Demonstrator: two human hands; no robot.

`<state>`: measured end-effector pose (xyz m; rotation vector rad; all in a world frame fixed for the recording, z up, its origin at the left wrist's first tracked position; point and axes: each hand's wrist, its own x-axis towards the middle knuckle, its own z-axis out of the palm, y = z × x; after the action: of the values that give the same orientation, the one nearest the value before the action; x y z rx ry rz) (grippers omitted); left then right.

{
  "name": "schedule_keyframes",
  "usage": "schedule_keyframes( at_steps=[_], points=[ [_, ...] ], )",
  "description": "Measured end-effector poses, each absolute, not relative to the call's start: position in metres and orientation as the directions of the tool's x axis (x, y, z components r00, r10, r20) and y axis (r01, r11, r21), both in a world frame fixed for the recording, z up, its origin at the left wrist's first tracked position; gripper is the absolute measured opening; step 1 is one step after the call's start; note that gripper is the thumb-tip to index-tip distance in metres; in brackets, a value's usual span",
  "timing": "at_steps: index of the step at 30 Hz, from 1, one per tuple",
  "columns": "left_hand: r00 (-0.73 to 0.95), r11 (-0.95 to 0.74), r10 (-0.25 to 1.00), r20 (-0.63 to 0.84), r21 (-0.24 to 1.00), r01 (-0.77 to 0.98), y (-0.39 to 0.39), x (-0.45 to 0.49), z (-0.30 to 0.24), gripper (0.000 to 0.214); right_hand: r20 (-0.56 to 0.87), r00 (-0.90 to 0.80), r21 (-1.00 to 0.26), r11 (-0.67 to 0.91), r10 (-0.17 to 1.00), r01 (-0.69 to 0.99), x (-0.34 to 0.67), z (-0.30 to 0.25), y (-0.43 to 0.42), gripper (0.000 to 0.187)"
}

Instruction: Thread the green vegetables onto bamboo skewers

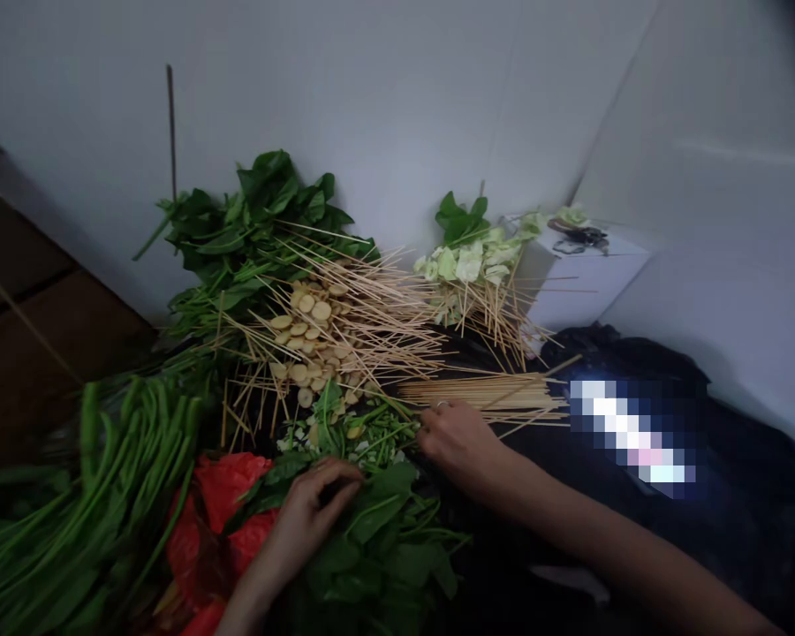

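My left hand (311,508) rests on a heap of dark green leaves (377,548), its fingers curled around a leaf. My right hand (460,442) reaches to the near end of a bundle of bare bamboo skewers (483,393), fingers bent down onto the sticks and greens beside them; a ring shows on one finger. Just beyond both hands lies a pile of skewers loaded with pale round slices (311,336). Further back right are skewers of light green cabbage pieces (470,265).
A big bunch of leafy greens (258,221) leans on the white wall. Long green stalks (106,477) lie at left beside a red plastic bag (218,521). A white box (576,274) stands at the back right. Dark cloth (735,495) covers the right side.
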<state>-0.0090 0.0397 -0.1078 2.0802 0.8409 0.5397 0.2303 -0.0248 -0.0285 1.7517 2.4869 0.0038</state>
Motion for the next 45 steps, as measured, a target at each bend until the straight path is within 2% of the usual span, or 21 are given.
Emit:
schedule_keyframes(
  at_steps=[2,5,7,10,13,16,20,24,28,32,38,45],
  points=[
    [0.562,-0.370,0.820,0.112,0.852,0.370,0.042,-0.011,-0.108,0.017,-0.125,-0.353,0.046,0.360,0.927,0.932,0.227,-0.031,-0.023,0.011],
    [0.374,-0.244,0.920,0.116,0.916,0.318,0.046,-0.018,-0.112,0.024,-0.145,-0.282,0.042,0.291,0.948,0.956,0.235,-0.022,-0.024,0.013],
    [0.293,-0.177,0.951,0.096,0.948,0.264,0.049,-0.023,-0.117,0.030,-0.074,-0.240,0.039,0.244,0.968,0.969,0.243,-0.012,-0.025,0.014],
    [0.221,-0.068,0.975,0.022,0.978,0.199,0.054,-0.028,-0.126,0.035,0.082,-0.261,-0.016,0.263,0.962,0.965,0.243,-0.006,-0.020,0.016],
    [0.170,0.068,0.982,-0.083,0.994,0.091,0.054,-0.026,-0.129,0.037,0.226,-0.303,-0.097,0.331,0.926,0.939,0.229,-0.020,-0.010,0.021],
    [0.145,0.171,0.977,-0.153,0.978,-0.121,0.048,-0.019,-0.123,0.035,0.315,-0.350,-0.150,0.410,0.882,0.899,0.215,-0.048,-0.005,0.021],
    [0.142,0.206,0.976,-0.167,0.919,-0.336,0.044,-0.012,-0.111,0.031,0.492,-0.246,-0.270,0.415,0.835,0.869,0.208,-0.084,-0.006,0.022],
    [0.154,0.207,0.976,-0.157,0.895,-0.396,0.044,-0.013,-0.109,0.034,0.601,-0.242,-0.313,0.503,0.762,0.805,0.204,-0.098,-0.008,0.023],
    [0.173,0.203,0.974,-0.143,0.890,-0.407,0.044,-0.016,-0.112,0.031,0.632,-0.281,-0.254,0.536,0.722,0.805,0.198,-0.100,-0.011,0.028],
    [0.178,0.206,0.973,-0.144,0.889,-0.408,0.043,-0.016,-0.114,0.029,0.600,-0.306,-0.196,0.507,0.739,0.839,0.196,-0.100,-0.014,0.031],
    [0.113,0.209,0.977,-0.179,0.900,-0.383,0.043,-0.015,-0.115,0.033,0.568,-0.319,-0.190,0.498,0.758,0.846,0.196,-0.099,-0.016,0.033],
    [0.113,0.234,0.972,-0.206,0.891,-0.388,0.044,-0.015,-0.111,0.031,0.551,-0.317,-0.198,0.490,0.772,0.849,0.194,-0.099,-0.017,0.035]
  ],
)
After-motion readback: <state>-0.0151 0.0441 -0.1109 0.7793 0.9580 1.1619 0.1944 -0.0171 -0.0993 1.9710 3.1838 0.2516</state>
